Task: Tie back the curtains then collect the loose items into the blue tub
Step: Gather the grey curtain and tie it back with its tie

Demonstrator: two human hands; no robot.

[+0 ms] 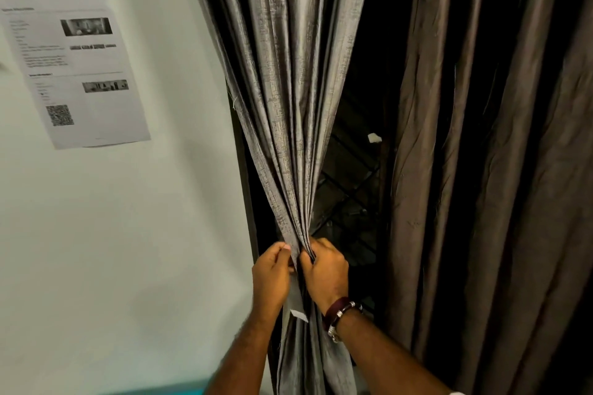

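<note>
We have the grey curtain (288,106) bunched into a narrow neck by the wall, so a tie can go round it. Our left hand (271,269) and right hand (325,269) each pinch the folds in a closed grip; the brown curtain (481,170) hangs loose, and no tub shows

Both forearms are reaching up from the frame's 6 o'clock edge, converging toward the centre. The left hand (272,269) is sitting at 9 o'clock of the right hand (325,271), its fingers (282,248) curling inward in a pinch. The right hand is gripping with knuckles outward, its wrist wearing a dark band. The two hands are nearly touching.
</note>
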